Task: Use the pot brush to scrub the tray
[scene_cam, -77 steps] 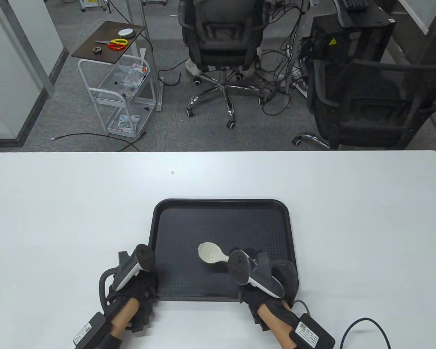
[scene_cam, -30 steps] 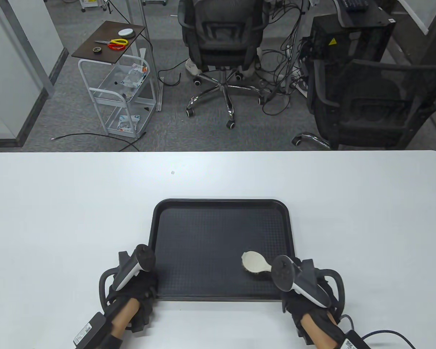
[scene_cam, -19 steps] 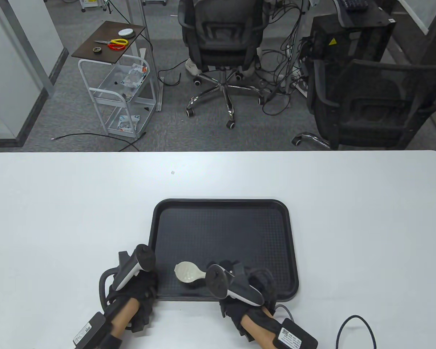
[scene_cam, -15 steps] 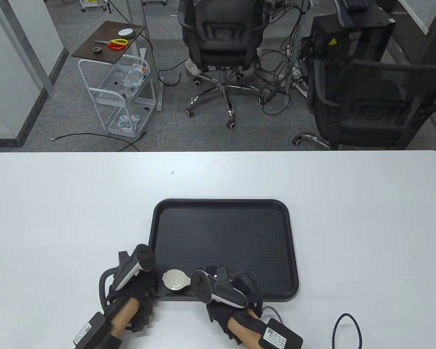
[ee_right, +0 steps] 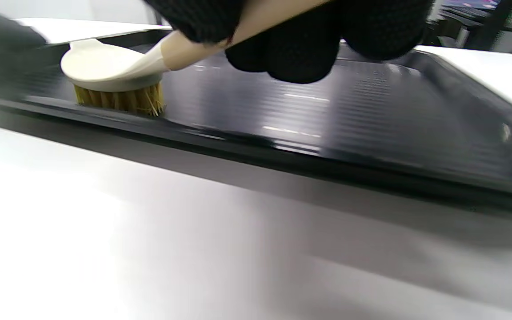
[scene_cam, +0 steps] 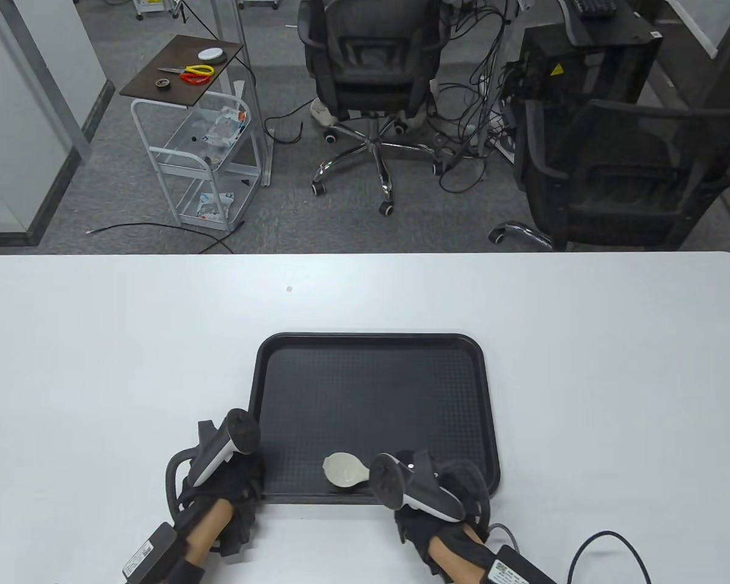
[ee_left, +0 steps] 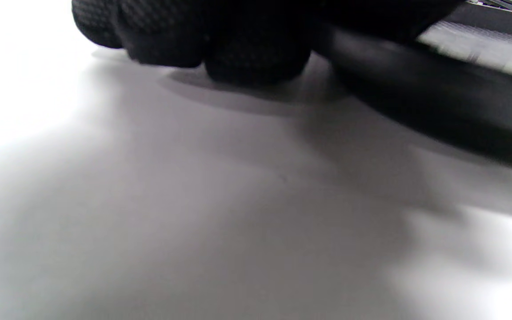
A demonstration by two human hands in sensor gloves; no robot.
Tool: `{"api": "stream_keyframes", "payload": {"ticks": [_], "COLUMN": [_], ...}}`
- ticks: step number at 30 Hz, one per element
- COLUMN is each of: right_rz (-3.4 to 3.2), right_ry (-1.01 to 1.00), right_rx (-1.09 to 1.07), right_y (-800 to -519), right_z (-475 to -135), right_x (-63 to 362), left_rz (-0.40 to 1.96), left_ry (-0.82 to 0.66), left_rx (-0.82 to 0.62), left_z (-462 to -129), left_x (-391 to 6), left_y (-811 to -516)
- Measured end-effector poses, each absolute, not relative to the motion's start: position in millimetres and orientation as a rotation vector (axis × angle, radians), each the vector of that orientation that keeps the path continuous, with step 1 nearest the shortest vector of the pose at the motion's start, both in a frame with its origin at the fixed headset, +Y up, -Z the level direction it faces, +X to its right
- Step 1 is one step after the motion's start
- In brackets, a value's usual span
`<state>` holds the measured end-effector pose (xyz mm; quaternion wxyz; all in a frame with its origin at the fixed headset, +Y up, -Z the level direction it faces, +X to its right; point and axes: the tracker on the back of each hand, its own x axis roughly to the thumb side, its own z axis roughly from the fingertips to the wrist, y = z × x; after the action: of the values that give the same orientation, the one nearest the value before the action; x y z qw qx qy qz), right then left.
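A black tray (scene_cam: 371,389) lies on the white table (scene_cam: 97,340). My left hand (scene_cam: 238,480) sits at the tray's front-left corner. In the left wrist view its curled fingers (ee_left: 220,40) rest on the table against the tray rim (ee_left: 438,102). My right hand (scene_cam: 445,482) grips the handle of the cream pot brush (scene_cam: 344,471). The brush head (ee_right: 109,66) stands with its yellowish bristles (ee_right: 120,101) down on the tray floor (ee_right: 371,115), close to the front rim and left of the middle. The gloved fingers (ee_right: 300,44) wrap the handle.
The table's far edge faces office chairs (scene_cam: 371,67) and a small white cart (scene_cam: 201,152) on the floor. A cable (scene_cam: 608,547) trails from my right wrist over the front of the table.
My right hand swept the brush along the tray's front from the right side to the left corner, then back right toward the middle. The left hand and the tray stayed put.
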<state>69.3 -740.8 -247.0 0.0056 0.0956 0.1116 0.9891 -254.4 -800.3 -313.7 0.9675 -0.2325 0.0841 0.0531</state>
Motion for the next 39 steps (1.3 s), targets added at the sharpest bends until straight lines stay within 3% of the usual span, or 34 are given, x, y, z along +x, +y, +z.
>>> {"api": "stream_keyframes", "payload": {"ticks": [7,15,21,27,34,39], "right_rz": [3.139,3.164,3.13,3.058,3.01,2.985], "right_ry": [0.424,0.468,0.269,0.114,0.095,0.132], "right_rx": [0.016,-0.128,0.005,0.131,0.221,0.162], "right_y": [-732.8,-721.1,-692.8,-679.3,-693.4,-713.3], "right_z": [-244.2,-246.4,-255.4,-289.0,-344.7,-377.9], "right_x": [162.1,196.8,157.2,91.7,-2.1,-41.9], "left_rz": [0.11,0.109,0.108,0.11,0.112,0.11], "left_ry": [0.169,0.17,0.17,0.17,0.169,0.169], "left_rx": [-0.47,-0.469,-0.468,-0.469,-0.47,-0.468], "left_z": [-313.6,-313.6,-313.5,-313.4,-313.4,-313.4], "left_x": [-254.7,-254.7,-254.8,-254.8,-254.9,-254.7], "left_y": [-800.2,-800.1,-800.0,-800.0,-800.0,-800.1]}}
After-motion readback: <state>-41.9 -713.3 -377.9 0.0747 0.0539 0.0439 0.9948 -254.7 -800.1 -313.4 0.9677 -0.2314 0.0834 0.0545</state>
